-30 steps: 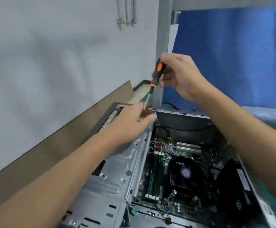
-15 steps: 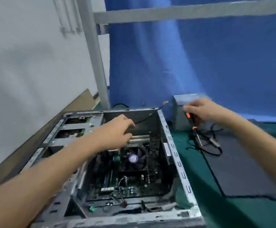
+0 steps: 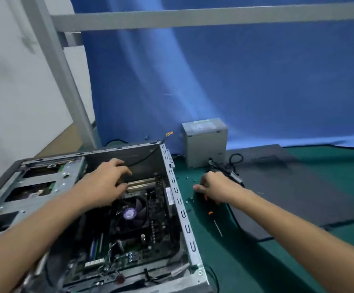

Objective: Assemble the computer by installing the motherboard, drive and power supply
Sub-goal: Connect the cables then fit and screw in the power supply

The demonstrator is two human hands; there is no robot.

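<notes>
Motherboard point(image 3: 129, 246) is lying in the case point(image 3: 182, 212); left hand point(image 3: 106, 185), relaxed and empty, is probably steadying there. Beside the case, right hand point(image 3: 218, 188) is covering the screwdriver point(image 3: 210, 213); grasp unclear.

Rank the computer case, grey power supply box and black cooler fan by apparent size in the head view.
Largest: open grey metal computer case.
Then grey power supply box and black cooler fan, alike; box sits farther.
</notes>
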